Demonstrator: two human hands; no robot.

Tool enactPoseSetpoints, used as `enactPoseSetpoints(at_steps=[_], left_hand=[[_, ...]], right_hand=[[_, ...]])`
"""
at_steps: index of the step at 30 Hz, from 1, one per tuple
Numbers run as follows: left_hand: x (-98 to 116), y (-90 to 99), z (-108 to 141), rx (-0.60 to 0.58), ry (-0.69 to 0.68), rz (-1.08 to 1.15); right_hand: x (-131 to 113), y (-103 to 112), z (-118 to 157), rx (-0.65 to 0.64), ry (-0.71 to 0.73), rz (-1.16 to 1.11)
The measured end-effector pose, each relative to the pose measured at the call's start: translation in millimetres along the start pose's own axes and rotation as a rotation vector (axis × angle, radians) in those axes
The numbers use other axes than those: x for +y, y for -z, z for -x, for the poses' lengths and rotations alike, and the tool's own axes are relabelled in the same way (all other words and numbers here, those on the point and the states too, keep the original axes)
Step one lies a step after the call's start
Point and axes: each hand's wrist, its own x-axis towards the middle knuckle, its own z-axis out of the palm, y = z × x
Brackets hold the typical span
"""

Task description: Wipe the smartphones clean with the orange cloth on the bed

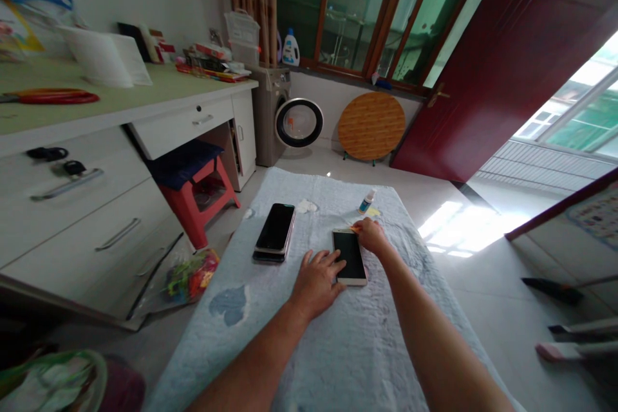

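A phone [353, 257] with a dark screen and a light frame lies on the pale blue cloth [376, 347]. My left hand [318, 280] rests with spread fingers at its left edge, fingertips on the screen. At the phone's top right corner, my right hand [369, 235] pinches something small and orange-yellow [355, 229], mostly hidden by the fingers. Left of my hands, a black-screened phone [277, 226] lies on top of another phone [269, 257]. Beyond my right hand, a small spray bottle [367, 201] with a white cap and blue label stands on the cloth.
Drawers and a desk [193, 100] run along the left, with a red stool [193, 206] under the desk. A washing machine [270, 116] with its door open stands ahead, beside a round wooden tabletop [371, 125]. A plastic bag [181, 277] lies left of the cloth.
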Motion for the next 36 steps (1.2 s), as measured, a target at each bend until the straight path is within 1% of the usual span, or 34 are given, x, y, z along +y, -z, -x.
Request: enactPoseSetpoints(at_steps=[4,8,15,20,25,29,33,36], left_hand=[[0,-0.4,0,-0.015,-0.006,-0.003],[0,0.3,-1,-0.029,-0.004,-0.01],[0,-1.9,-1,-0.047,-0.025,-0.011],[-1,-5.3,0,-0.021,-0.023,-0.028],[-1,-6.9,0,-0.003,-0.024,-0.039],[1,-6.1,1,0.009,-0.025,-0.053],[2,-4.5,1,-0.006,-0.033,-0.047],[1,-3.7,2,-0.014,-0.049,-0.027]], right_hand=[[7,-2,11,0.007,0.004,-0.055],[9,-7,31,0.015,-0.003,-0.091],[8,-13,78,0.044,-0.036,-0.145],[5,-12,111,0.039,-0.029,-0.167],[1,-12,139,0.045,-0.026,-0.188],[1,-12,154,0.048,-0.036,-0.195],[5,-11,161,0.05,-0.013,-0.262],[5,-12,164,0.124,0.014,-0.314]])
